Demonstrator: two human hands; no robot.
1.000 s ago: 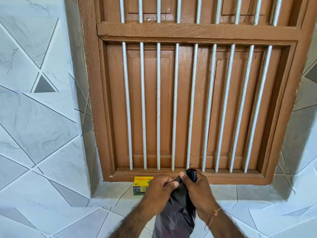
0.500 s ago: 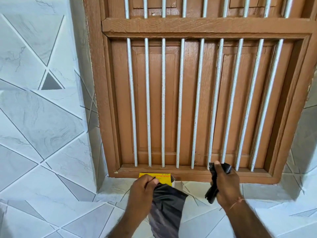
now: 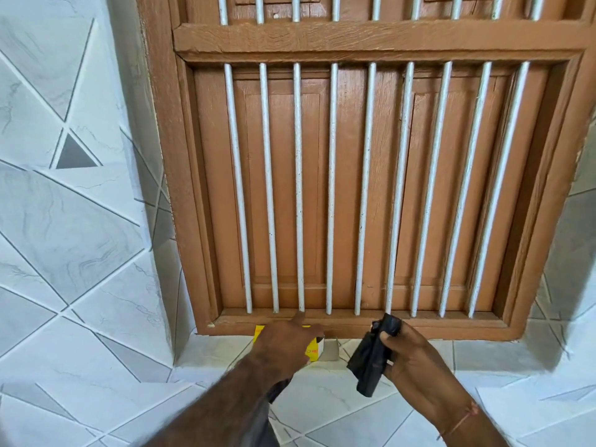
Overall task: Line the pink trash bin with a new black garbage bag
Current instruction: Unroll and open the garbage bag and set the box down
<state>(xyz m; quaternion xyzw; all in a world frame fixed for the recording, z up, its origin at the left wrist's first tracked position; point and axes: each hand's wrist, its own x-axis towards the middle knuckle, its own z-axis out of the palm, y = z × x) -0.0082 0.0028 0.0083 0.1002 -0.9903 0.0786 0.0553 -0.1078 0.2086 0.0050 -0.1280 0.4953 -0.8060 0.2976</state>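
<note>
Brown wooden window (image 3: 351, 188) with white bars (image 3: 300, 188), yellow box (image 3: 313, 349) on tiled ledge (image 3: 322, 388) below

1. The yellow box (image 3: 314, 349) sat at the tiled ledge's (image 3: 467, 356) back edge against the window frame (image 3: 354, 324), under the left hand (image 3: 283, 345).
2. White bars (image 3: 364, 188) blocked the shutters.
3. The ledge's right part lay open.

A box (image 3: 314, 349) sits on the sill (image 3: 451, 356) before the window (image 3: 354, 188), partly behind the left hand (image 3: 283, 346); the folded bag (image 3: 371, 359) lies to its right.
</note>
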